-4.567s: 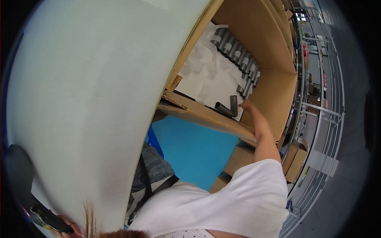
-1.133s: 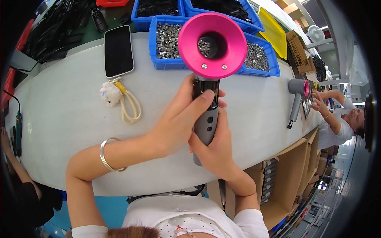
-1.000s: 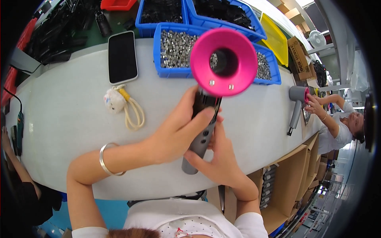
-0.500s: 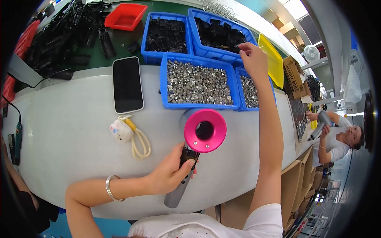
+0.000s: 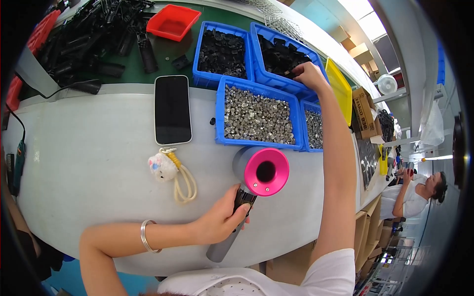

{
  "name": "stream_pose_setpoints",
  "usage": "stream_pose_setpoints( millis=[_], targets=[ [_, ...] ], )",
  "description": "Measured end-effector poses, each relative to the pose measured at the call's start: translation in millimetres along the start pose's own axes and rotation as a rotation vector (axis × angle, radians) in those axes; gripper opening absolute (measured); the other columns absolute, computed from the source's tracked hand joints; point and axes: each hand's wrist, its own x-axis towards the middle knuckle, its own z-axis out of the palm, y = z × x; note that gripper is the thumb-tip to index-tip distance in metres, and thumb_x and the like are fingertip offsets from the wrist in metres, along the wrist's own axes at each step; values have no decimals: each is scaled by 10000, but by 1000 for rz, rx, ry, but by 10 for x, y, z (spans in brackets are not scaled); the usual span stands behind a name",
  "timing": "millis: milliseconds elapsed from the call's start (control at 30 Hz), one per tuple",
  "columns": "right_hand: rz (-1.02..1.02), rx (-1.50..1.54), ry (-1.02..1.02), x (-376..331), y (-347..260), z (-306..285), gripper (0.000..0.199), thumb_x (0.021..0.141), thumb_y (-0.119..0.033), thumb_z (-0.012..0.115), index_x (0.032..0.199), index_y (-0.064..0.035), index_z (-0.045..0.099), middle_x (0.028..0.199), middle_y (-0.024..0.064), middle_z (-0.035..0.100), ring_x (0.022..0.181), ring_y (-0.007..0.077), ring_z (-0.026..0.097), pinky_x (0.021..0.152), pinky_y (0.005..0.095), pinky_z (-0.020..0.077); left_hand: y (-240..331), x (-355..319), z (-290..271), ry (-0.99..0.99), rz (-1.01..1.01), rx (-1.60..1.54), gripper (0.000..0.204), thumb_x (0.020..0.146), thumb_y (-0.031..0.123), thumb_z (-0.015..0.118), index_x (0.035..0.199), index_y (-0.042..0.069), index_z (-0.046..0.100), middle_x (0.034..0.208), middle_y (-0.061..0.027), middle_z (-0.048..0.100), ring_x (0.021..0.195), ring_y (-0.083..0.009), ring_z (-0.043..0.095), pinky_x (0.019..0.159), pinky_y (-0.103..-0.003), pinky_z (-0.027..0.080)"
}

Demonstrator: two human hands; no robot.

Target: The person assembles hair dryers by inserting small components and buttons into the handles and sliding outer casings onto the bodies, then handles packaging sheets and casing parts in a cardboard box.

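Observation:
My left hand point(image 5: 219, 222) is wrapped round the grey handle of a hair dryer point(image 5: 243, 165), holding it tilted above the white table. The bright pink ring at the dryer's head faces up toward me, with two small screws on its lower part. At the far right, my right hand point(image 5: 311, 77) reaches into a blue bin point(image 5: 256, 56) of black plastic parts point(image 5: 281, 56). Its fingers are bent together at the parts; what they pinch, if anything, is too small to make out.
Blue bins of small metal pieces point(image 5: 259, 116) and black parts point(image 5: 222, 53) stand close by. A phone point(image 5: 173, 111) and a plush keychain point(image 5: 163, 167) lie left of them. Black housings point(image 5: 89, 39) and a red tray point(image 5: 174, 22) sit far left. Another person point(image 5: 412, 195) works at right.
My right hand has dipped lower among the black parts. My left hand keeps hold of the hair dryer. The view has shifted slightly, and the person at right has changed posture.

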Motion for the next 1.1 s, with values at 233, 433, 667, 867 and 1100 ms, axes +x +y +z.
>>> stream_pose_setpoints(
  millis=[233, 433, 667, 867, 1100],
  targets=[
    [49, -277, -21, -35, -221, -20, 301, 669, -183, 690, 946, -67, 692, 999, 192, 661, 965, 334, 629, 851, 405, 501, -38, -12, 31, 17, 4, 1, 447, 980, 175, 412, 1311, -69, 236, 875, -76, 482, 751, -134, 550, 653, -298, 487],
    [68, -304, 343, -125, -27, 26, 240, 707, -201, 637, 904, -80, 702, 909, 158, 684, 896, 320, 650, 831, 389, 507, -37, 62, 24, -33, -84, -67, 358, 985, 153, 387, 1274, -23, 270, 1019, -85, 478, 835, -132, 536, 748, -306, 492],
    [-59, 473, 602, -273, 87, -83, 291, 797, -166, 625, 1081, -118, 666, 868, 78, 670, 746, 134, 597, 658, 296, 464, -164, 31, -24, 31, -12, -34, 472, 979, 203, 428, 1324, -55, 235, 871, -72, 494, 766, -129, 545, 673, -295, 481],
    [-176, 765, 632, -1916, -55, -180, 481, 901, -69, 550, 1346, 3, 381, 1309, 127, 477, 1157, 213, 494, 986, 320, 383, -330, 190, 122, -28, 55, -58, 382, 983, 236, 409, 1266, 9, 287, 852, -55, 476, 688, -111, 528, 599, -267, 465],
    [-280, 564, 394, -3651, -1189, 439, 379, 773, 46, 685, 1124, 28, 545, 984, 190, 627, 856, 253, 637, 753, 326, 531, -291, 79, 224, 83, 68, -154, 397, 981, 216, 396, 1304, 37, 251, 920, -53, 433, 681, -109, 513, 575, -270, 483]
  ],
)
